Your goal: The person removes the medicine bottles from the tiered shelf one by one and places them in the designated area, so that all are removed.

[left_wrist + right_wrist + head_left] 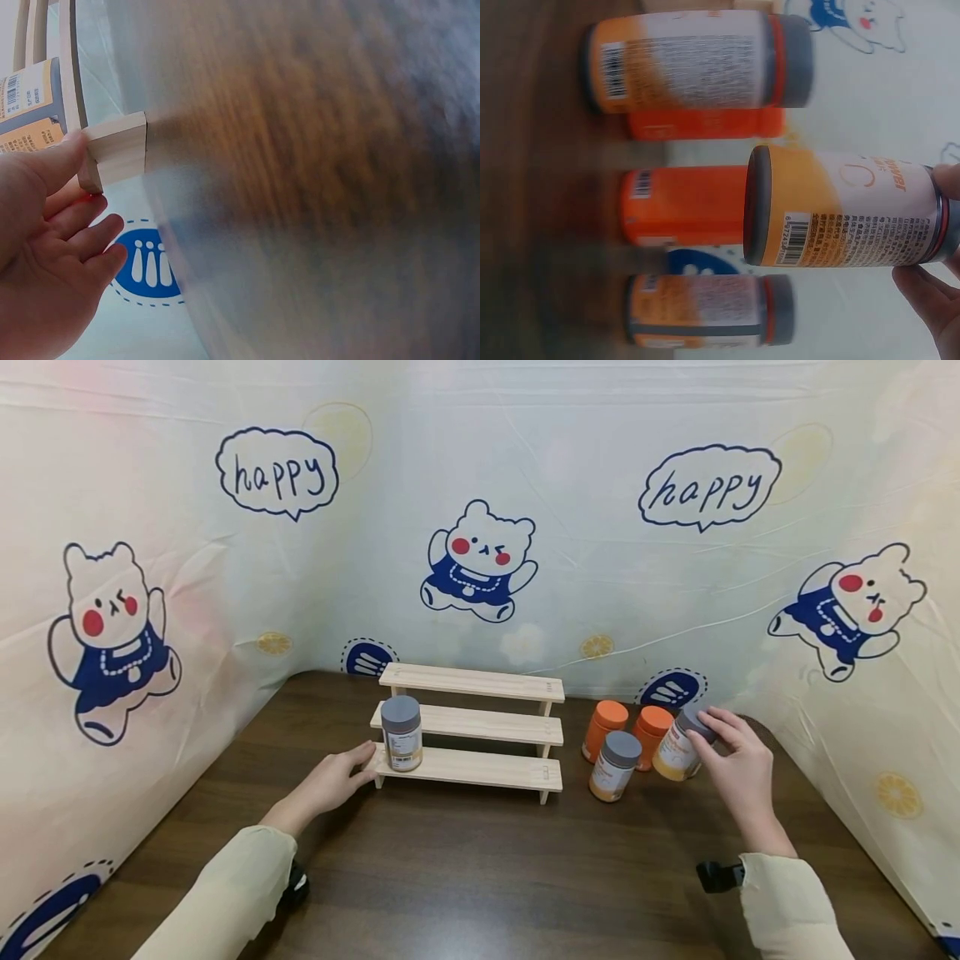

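A three-tier wooden display rack (pixel 480 768) stands on the table, and my left hand (pixel 337 777) pinches the left end of its lowest shelf. In the left wrist view, the thumb (pixel 64 161) lies against the shelf board (pixel 71 82). A grey-lidded jar (pixel 402 739) stands on that shelf near its left end. My right hand (pixel 738 760) grips another grey-lidded jar (pixel 675 752) by its lid, tilted and raised off the table. Beside it stand a grey-lidded jar (pixel 613 768) and two orange jars (pixel 597 739). The right wrist view shows one more grey-lidded jar (pixel 705 311).
The brown wooden table (pixel 480 877) stretches in front of the rack. A printed cloth (pixel 585 585) with cartoon bears hangs behind the table and along both sides. Each wrist wears a black device (pixel 718 877).
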`<state>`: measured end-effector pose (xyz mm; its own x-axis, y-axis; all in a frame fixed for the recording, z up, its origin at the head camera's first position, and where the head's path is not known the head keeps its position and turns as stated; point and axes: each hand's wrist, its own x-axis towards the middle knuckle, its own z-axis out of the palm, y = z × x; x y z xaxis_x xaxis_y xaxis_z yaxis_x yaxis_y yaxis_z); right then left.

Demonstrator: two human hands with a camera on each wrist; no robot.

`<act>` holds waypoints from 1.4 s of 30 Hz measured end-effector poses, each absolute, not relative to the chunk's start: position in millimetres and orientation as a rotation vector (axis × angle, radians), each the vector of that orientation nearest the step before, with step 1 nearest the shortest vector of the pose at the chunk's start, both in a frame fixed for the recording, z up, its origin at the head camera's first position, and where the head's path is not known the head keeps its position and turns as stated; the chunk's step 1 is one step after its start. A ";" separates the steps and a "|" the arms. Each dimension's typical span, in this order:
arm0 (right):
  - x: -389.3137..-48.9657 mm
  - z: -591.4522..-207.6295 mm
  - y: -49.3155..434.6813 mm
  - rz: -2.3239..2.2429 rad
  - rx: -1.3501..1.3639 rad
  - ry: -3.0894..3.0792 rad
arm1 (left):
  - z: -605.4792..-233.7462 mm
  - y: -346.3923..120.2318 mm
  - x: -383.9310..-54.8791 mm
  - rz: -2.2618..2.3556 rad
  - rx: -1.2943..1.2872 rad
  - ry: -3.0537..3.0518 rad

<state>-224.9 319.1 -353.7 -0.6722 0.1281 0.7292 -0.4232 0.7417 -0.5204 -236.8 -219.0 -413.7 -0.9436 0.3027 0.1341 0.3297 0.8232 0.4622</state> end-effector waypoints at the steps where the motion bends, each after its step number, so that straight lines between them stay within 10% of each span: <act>1: -224.9 -356.6 318.9 0.883 0.211 -2.160 | -413.5 -218.9 -236.9 -0.763 -0.512 -2.948; 42: -226.8 -402.3 329.4 0.981 0.355 -2.388 | -414.6 -219.3 -236.7 -0.764 -0.514 -2.946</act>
<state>-226.8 329.4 -402.3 -0.8251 -0.0402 0.5636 -0.4247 0.7020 -0.5717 -236.7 -219.3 -414.6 -0.9430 0.3040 0.1351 0.3313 0.8220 0.4632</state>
